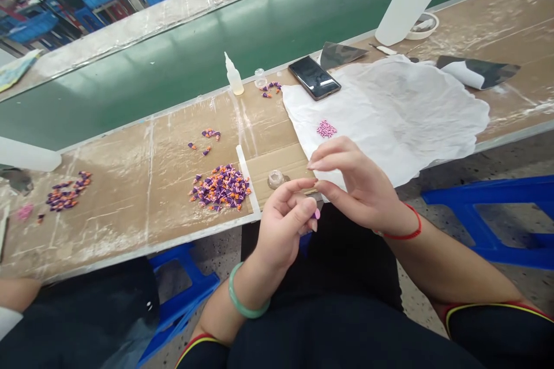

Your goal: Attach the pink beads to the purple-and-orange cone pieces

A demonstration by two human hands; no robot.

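Note:
My left hand pinches a small purple and pink piece between thumb and fingertips. My right hand hovers just beside it, fingers apart and holding nothing I can see, over the edge of a crumpled white paper sheet. A small pink heap lies on that sheet. A small glass jar stands on cardboard near my hands. To the left lie a heap of purple and orange pieces and a smaller heap.
A black phone, a plastic glue bottle and a glass jar stand at the bench's far edge. Behind it runs a green conveyor belt. A co-worker's arm shows at lower left; blue stools stand below the bench.

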